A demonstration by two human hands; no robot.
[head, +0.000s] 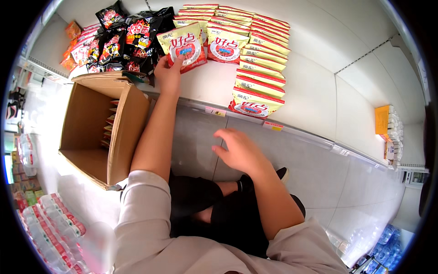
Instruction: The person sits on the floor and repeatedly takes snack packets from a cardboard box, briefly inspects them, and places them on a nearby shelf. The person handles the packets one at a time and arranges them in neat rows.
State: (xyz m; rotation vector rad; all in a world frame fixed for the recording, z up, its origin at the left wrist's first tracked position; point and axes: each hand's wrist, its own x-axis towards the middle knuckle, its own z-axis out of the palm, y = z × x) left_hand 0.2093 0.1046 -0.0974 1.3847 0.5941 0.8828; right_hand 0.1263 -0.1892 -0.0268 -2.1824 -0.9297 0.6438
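Observation:
My left hand [170, 73] grips a yellow-and-red snack bag [186, 48] by its lower edge, holding it tilted over the white shelf [202, 80]. Just right of it, another bag of the same kind [224, 44] stands at the front of a middle row. A longer row of matching bags [261, 63] runs to the shelf's front edge, each overlapping the one behind. My right hand [239, 150] hangs above the floor in front of the shelf, fingers apart, with nothing in it. Beside my left forearm sits an open cardboard box [90, 120] with several similar packets [110, 126] inside.
Black snack bags [140, 34] are heaped on the shelf's left part, with pink and orange packets [80, 51] beyond. Price tags [215, 111] line the shelf edge. White containers [395, 132] stand far right. Wrapped bottle packs [54, 229] sit on the floor lower left.

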